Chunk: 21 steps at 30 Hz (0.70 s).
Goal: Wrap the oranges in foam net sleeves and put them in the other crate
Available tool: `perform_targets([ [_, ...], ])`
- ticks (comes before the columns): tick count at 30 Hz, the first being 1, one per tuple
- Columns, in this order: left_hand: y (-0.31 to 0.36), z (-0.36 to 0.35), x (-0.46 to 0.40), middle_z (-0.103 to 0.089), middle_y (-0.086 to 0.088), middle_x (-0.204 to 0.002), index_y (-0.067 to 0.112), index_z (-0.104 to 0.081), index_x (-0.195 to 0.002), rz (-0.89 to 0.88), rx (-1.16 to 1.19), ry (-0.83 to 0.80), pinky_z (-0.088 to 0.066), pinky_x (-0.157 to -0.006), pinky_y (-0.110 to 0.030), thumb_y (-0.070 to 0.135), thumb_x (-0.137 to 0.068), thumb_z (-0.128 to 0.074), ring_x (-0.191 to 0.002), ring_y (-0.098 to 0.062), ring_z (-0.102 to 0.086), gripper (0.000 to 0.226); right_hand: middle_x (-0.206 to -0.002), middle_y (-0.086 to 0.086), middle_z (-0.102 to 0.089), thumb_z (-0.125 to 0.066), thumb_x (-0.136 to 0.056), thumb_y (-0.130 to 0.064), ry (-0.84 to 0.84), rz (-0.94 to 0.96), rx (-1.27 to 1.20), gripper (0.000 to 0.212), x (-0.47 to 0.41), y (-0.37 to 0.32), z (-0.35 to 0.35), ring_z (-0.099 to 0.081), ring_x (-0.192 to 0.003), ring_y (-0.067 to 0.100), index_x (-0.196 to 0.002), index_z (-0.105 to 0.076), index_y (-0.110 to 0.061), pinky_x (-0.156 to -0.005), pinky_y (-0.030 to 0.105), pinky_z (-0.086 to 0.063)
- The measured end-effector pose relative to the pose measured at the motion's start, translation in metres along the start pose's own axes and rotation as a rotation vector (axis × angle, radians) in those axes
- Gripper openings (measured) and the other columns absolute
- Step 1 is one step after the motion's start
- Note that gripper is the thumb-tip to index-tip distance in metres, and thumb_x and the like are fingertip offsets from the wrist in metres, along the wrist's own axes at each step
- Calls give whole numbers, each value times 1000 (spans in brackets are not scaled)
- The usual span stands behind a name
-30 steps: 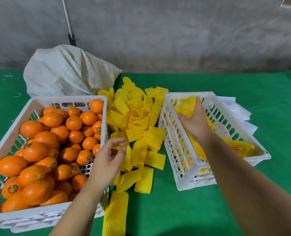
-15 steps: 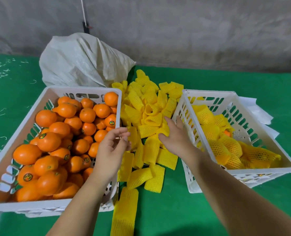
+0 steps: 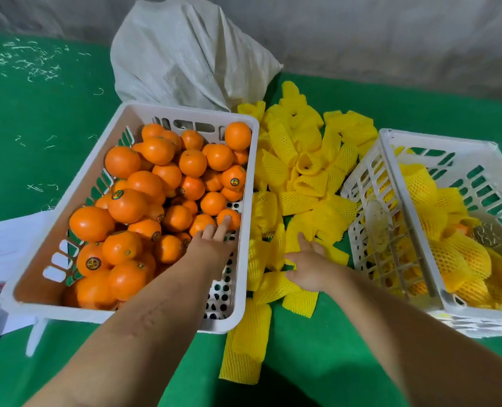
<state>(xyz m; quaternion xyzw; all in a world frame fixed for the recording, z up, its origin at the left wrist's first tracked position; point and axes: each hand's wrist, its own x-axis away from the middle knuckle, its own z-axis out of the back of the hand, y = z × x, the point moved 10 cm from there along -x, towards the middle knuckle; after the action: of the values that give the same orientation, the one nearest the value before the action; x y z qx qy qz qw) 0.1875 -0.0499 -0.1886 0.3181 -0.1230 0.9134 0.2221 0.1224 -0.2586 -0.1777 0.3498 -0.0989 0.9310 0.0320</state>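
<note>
Several bare oranges (image 3: 126, 207) fill the white crate (image 3: 185, 111) on the left. My left hand (image 3: 214, 239) reaches into its near right corner, and its straight fingertips touch a small orange (image 3: 233, 220) there. Loose yellow foam net sleeves (image 3: 302, 177) are heaped on the green table between the crates. My right hand (image 3: 308, 265) rests palm down on the near part of that heap with its fingers spread. The white crate (image 3: 434, 136) on the right holds several oranges wrapped in yellow sleeves (image 3: 455, 259).
A grey-white woven sack (image 3: 191, 54) lies behind the left crate against the concrete wall. White paper (image 3: 6, 245) sticks out from under the left crate. One long sleeve (image 3: 244, 348) lies near the front, between my forearms.
My left hand moved from above the crate's edge down into the orange crate. My right hand left the right crate, crossed to the sleeve heap and came nearer. The view shifted left and downward.
</note>
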Motion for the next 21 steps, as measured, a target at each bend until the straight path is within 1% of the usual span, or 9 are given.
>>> perform_targets([
  [3, -4, 28, 1, -9, -15, -167, 27, -14, -164, 84, -34, 233, -33, -118, -50, 22, -96, -70, -147, -43, -29, 88, -171, -3, 13, -50, -106, -39, 91, 5, -88, 66, 1, -1, 8, 1, -157, 34, -162, -22, -19, -125, 47, -19],
  [5, -7, 37, -1, -11, -16, -167, 26, -6, -165, 114, 8, 287, -34, -118, -48, 21, -97, -69, -147, -41, -30, 93, -172, -4, 8, -52, -106, -33, 191, 15, -150, 66, 5, -3, 18, -5, -157, 33, -162, -23, -16, -124, 44, -21],
  [8, -6, 47, -3, 5, -12, -175, 24, -7, -164, 92, 3, 337, -37, -116, -46, 20, -97, -71, -148, -40, -32, 93, -172, -6, -1, -56, -103, -16, 353, 48, -296, 66, 14, -6, 35, -27, -151, 25, -162, -26, -15, -117, 33, -34],
  [11, -8, 53, -4, -25, -9, -167, 26, -15, -163, 89, -7, 368, -43, -111, -45, 18, -92, -78, -142, -39, -41, 96, -168, -3, -23, -57, -102, -9, 539, 107, -452, 56, 30, -8, 57, -47, -135, 17, -155, -43, -15, -104, 20, -38],
  [14, -14, 55, 0, -41, -11, -152, 31, -21, -163, 132, -98, 382, -42, -110, -45, 20, -94, -75, -137, -38, -44, 89, -149, 3, -51, -59, -102, -8, 725, 181, -594, 39, 47, -7, 77, -56, -126, 18, -140, -60, -15, -103, 28, -49],
  [16, -13, 58, 1, -44, -10, -152, 31, -26, -162, 125, -105, 402, -42, -112, -45, 21, -97, -72, -138, -36, -45, 81, -114, -11, -65, -60, -102, -14, 798, 201, -730, 31, 58, -4, 82, -60, -91, 2, -129, -66, -28, -77, 16, -49],
  [18, -9, 60, 0, -49, -8, -152, 27, -32, -158, 89, -82, 409, -41, -112, -43, 20, -99, -69, -138, -33, -47, 70, -76, -21, -59, -61, -103, -23, 815, 209, -916, 26, 68, -2, 82, -52, -64, -3, -115, -65, -45, -58, 9, -40],
  [19, -8, 60, -1, -51, -6, -150, 25, -34, -156, 76, -67, 412, -41, -111, -42, 19, -99, -68, -138, -32, -48, 66, -71, -19, -60, -60, -103, -28, 832, 217, -1000, 24, 74, -2, 82, -53, -60, -1, -110, -65, -50, -56, 10, -41],
  [21, -8, 60, 0, -51, -6, -151, 25, -33, -156, 85, -47, 424, -42, -112, -42, 18, -99, -68, -138, -31, -47, 67, -85, -18, -69, -58, -102, -36, 877, 247, -1135, 21, 88, -5, 82, -64, -72, 5, -105, -64, -55, -65, 14, -50],
])
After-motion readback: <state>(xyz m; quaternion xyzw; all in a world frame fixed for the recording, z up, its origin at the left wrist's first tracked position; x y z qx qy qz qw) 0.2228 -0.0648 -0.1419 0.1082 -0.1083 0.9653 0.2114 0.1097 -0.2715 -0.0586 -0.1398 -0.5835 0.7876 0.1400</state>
